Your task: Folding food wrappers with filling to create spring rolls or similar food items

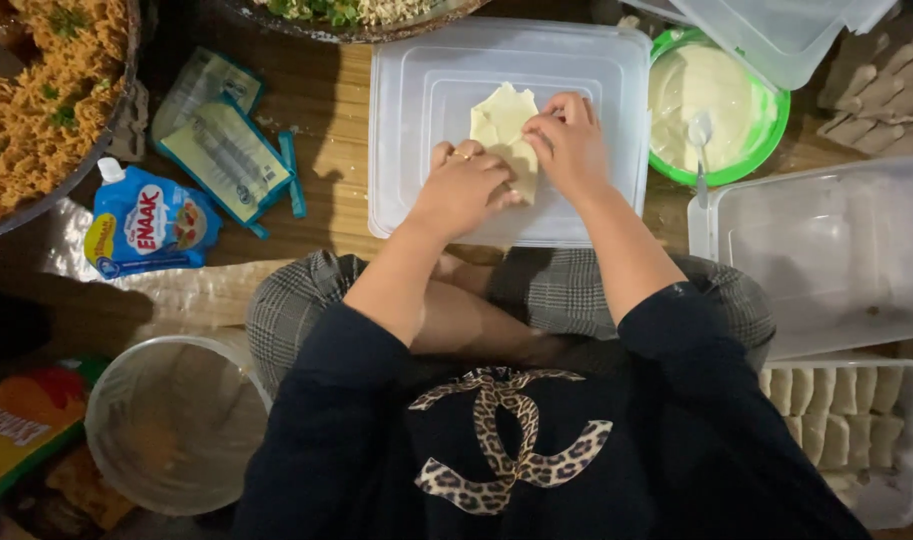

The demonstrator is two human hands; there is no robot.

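Left hand: the left hand (pixel 463 187) sits mid-frame, its grip pressed down on the thin pale yellow dough sheet (pixel 505 122).
Right hand: the right hand (pixel 568 140), just beside it, pinches the sheet's edge.
Dough sheet: it lies on the clear flat plastic lid (pixel 416 120), upper middle.
Nearby: a green bowl of white paste (pixel 721 105) with a spoon, upper right; a blue squeeze pouch (pixel 146 225), left.

One green bowl (pixel 721 105) with one spoon (pixel 700 135); beside it, four clear plastic containers, perhaps more; two hands; one blue pouch (pixel 148 225).
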